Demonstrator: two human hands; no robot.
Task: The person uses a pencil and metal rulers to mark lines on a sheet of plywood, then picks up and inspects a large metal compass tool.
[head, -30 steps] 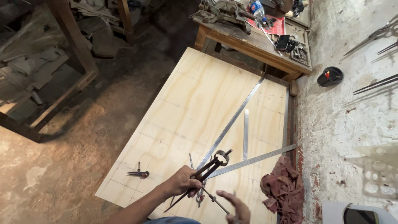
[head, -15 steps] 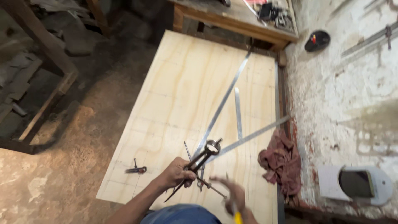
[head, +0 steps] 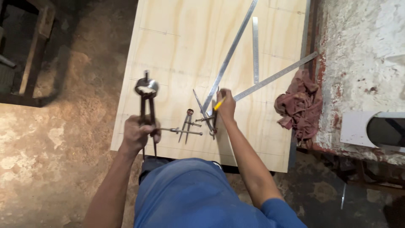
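Observation:
My left hand grips a large dark metal divider by its legs, spring head pointing away from me, near the left edge of a plywood sheet. My right hand holds a yellow pencil with its tip on the sheet, beside the near end of a long steel ruler. Between my hands lie a small compass and another divider on the wood.
Two more steel rulers lie on the sheet at right. A reddish rag sits at the sheet's right edge beside a rough concrete slab. A wooden frame stands on the dirt floor at left.
The view has swung down and closer. My left hand has carried the large divider to the left of the sheet. My right hand, with the pencil, has moved up to the long ruler's end.

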